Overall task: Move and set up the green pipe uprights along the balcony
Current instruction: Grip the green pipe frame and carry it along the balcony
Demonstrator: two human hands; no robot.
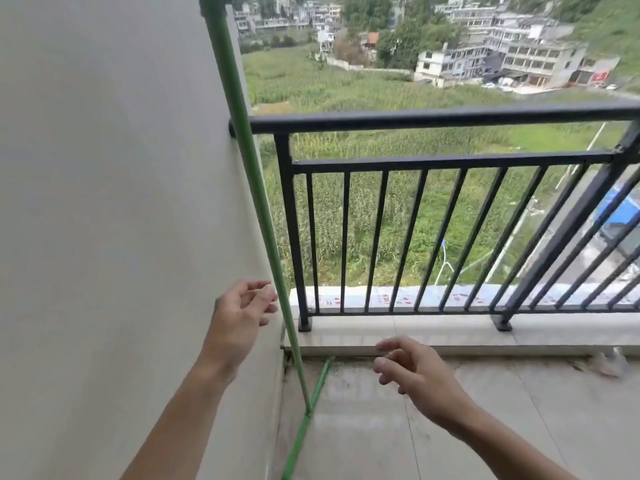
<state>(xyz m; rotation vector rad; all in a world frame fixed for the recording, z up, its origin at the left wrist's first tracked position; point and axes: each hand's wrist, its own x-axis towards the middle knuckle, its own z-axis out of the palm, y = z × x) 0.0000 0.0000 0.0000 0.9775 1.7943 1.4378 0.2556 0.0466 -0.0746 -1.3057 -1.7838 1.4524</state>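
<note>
The green pipe upright (242,140) stands in the corner beside the wall (104,168), its foot on the floor meeting a green floor pipe (311,407), and nothing grips it. Risk: it could tip toward the railing (433,117) if you bump it or it isn't seated. Your left hand (239,313) is open, fingers loosely curled, just beside the upright. Your right hand (415,372) is open and empty, hovering apart over the floor.
</note>
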